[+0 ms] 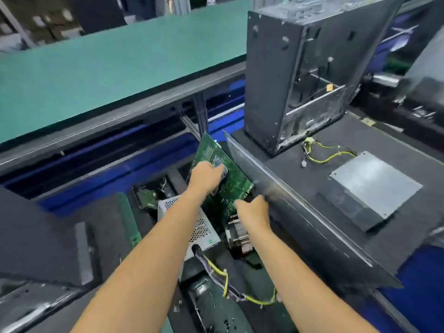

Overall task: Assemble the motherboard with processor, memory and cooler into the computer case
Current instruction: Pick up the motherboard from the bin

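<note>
The task is at an early stage: the motherboard (222,174) stands tilted on edge in the parts bin, outside the computer case (298,75), which stands upright on the black bench at far right. No board appears inside the case. The left hand (206,176) grips the board's upper face; the right hand (252,210) holds its near lower edge. The cooler (237,233) lies below the right wrist.

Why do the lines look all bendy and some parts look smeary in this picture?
Head view: the wide-angle lens bows straight edges, like the green belt and the leaning computer case. Head view: motion blur smears the far right edge and the metal panel near the right hand. Head view: the left hand on the motherboard looks soft too; lighting is even, without hard shadows.
</note>
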### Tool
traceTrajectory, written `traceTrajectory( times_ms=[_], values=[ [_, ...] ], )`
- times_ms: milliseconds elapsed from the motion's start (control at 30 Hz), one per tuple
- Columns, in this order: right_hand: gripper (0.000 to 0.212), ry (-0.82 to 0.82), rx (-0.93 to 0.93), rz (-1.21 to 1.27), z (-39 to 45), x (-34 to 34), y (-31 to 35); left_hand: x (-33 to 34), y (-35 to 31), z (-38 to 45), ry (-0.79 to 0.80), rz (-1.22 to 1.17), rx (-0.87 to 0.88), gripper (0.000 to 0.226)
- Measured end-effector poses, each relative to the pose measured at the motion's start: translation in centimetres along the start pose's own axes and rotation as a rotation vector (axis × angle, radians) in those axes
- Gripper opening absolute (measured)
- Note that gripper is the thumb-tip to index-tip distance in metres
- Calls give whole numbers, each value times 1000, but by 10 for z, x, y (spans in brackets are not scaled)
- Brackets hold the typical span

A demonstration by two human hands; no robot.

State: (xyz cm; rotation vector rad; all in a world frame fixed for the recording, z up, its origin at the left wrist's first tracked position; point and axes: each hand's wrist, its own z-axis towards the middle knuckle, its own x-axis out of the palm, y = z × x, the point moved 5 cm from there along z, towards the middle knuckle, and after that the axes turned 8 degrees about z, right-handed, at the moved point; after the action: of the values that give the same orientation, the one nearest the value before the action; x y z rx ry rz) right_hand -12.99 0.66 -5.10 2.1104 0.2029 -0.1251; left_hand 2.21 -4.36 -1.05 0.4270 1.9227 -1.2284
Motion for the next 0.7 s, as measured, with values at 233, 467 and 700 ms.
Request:
traceTrajectory(
  times_ms=[233,467,700],
  values=[
    [34,-37,-93,19,12,-3,7,20,-10,29,77,-128,-119,58],
    [39,-61,-274,-110,5,-4,16,14,-9,40,16,4,-195,71],
    [33,-7,-443,-360,-7,1,27,-6,-3,31,-60,105,-261,28]
  ],
)
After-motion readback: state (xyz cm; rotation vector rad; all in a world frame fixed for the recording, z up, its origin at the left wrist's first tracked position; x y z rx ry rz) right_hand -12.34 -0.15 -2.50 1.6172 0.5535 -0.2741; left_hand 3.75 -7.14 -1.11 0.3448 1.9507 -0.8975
